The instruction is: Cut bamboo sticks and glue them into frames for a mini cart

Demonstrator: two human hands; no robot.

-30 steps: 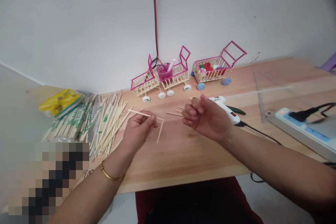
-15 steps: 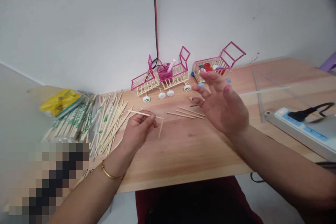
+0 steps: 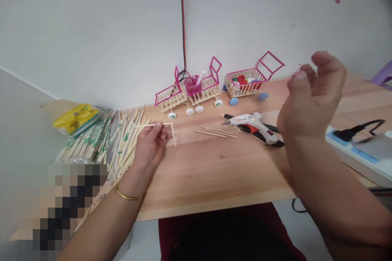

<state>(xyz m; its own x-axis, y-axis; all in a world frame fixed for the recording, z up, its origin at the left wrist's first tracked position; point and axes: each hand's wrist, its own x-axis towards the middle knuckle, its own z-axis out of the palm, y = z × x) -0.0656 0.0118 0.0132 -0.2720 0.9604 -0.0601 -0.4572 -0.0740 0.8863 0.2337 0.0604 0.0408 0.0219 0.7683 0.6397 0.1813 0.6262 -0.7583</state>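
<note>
In my left hand [image 3: 152, 140] two thin wooden sticks [image 3: 173, 134] joined in an L are pinched between thumb and fingers, held above the table's left half. My right hand [image 3: 312, 94] is raised at the right, its fingers loosely curled and apart, with nothing visible in them. Nearest below it lies a white hot glue gun [image 3: 268, 131] with an orange trigger, nozzle pointing left. A black-handled tool [image 3: 279, 143] is partly hidden under the gun. Between the hands, several loose sticks [image 3: 214, 133] rest on the wooden table [image 3: 220, 175].
Small stick carts [image 3: 202, 96] with magenta rims and bottle-cap wheels stand along the wall; one [image 3: 246, 85] holds coloured caps. A magenta-stained cup [image 3: 192, 85] is among them. Bundled sticks [image 3: 87, 140] and a yellow packet [image 3: 75, 119] lie left. A power strip [image 3: 358, 151] sits right.
My right hand has risen and moved right, uncovering the glue gun. My left hand has shifted slightly left and up with the joined sticks, which are turned a little.
</note>
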